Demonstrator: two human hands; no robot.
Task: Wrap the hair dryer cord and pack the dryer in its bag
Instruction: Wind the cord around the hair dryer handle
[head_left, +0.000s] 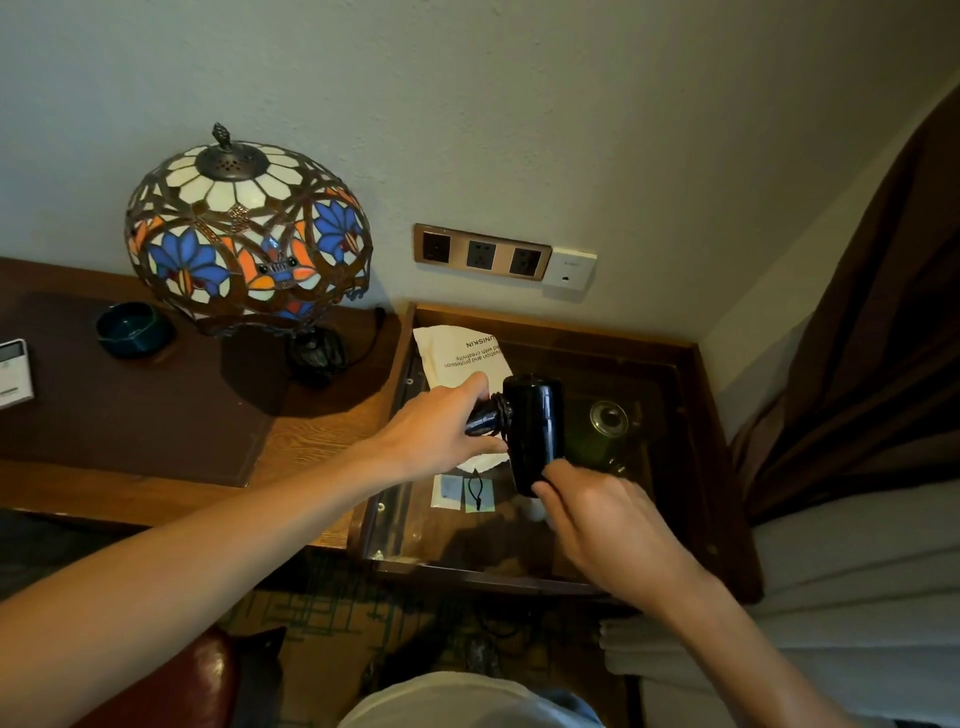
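Note:
A glossy black hair dryer is held in the air above a glass-topped side table. My left hand grips its handle, where black cord is wound in coils. My right hand holds the lower end of the dryer's barrel from below. A white cloth bag with printed lettering lies flat on the glass behind and under the dryer, partly hidden by my left hand.
A stained-glass lamp stands on the wooden desk at left, with a dark bowl beside it. A wall socket strip sits above the side table. Two small packets lie on the glass. A brown curtain and white bedding fill the right.

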